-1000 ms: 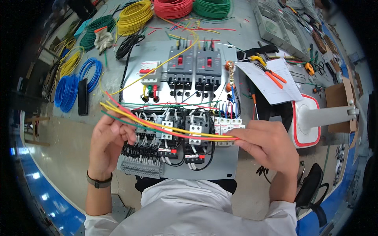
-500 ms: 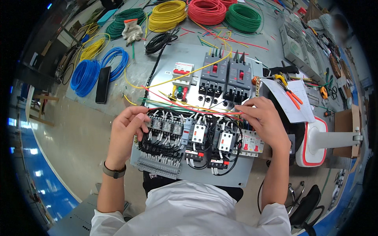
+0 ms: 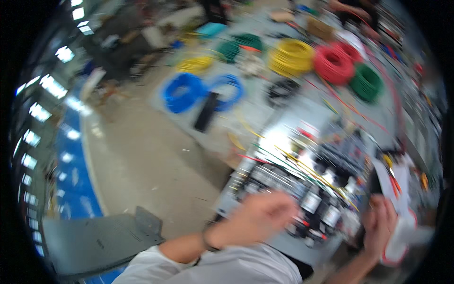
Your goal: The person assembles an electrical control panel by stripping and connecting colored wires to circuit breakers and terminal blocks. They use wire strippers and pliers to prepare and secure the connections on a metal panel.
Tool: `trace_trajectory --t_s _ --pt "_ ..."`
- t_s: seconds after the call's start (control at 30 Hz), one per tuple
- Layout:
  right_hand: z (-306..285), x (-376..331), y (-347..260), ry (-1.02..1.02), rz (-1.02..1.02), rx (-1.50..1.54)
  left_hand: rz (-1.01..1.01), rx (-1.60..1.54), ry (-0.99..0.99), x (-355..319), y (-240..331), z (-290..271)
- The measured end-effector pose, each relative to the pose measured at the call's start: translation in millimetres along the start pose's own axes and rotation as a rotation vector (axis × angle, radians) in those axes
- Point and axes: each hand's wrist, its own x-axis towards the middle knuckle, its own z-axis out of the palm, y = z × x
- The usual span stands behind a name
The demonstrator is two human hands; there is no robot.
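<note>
The picture is smeared by motion. My left hand, with a dark band on its wrist, is over the lower left part of a grey mounting plate. Its fingers are too blurred to read. To the right of the plate is my right hand, below orange-handled pliers; its grip is unclear too. Rows of black and white electrical components are fixed on the plate, and grey circuit breakers sit farther up. Loose yellow, green and red wires lie across its middle.
Blue, yellow, red and green wire coils lie on the far table. A dark phone rests beside the blue coils. A grey metal panel is at the lower left. Another person's hand shows at far right.
My view has swung left, so the plate and coils appear farther right. Both hands have left the ends of the loose wires; the right is now beside the plate. The wires lie across the components.
</note>
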Motion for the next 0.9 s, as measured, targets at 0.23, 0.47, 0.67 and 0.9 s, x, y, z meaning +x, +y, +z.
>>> trace_trajectory --t_s 0.23,0.47,0.67,0.9 --pt "51.1 -37.0 -15.7 -0.418 0.091 0.635 0.418 0.271 -0.116 2.5 43.7 55.1" --pt "117.1 -60.8 -19.1 -0.379 0.022 0.552 0.443 0.323 -0.05 -11.3 20.2 46.2" --pt "102.0 -63.4 -12.1 -0.428 0.04 0.545 0.438 0.195 -0.091 -26.0 24.5 32.9" --pt "89.8 -87.7 -10.8 -0.387 -0.1 0.071 0.475 0.359 -0.042 -38.1 16.5 36.9"
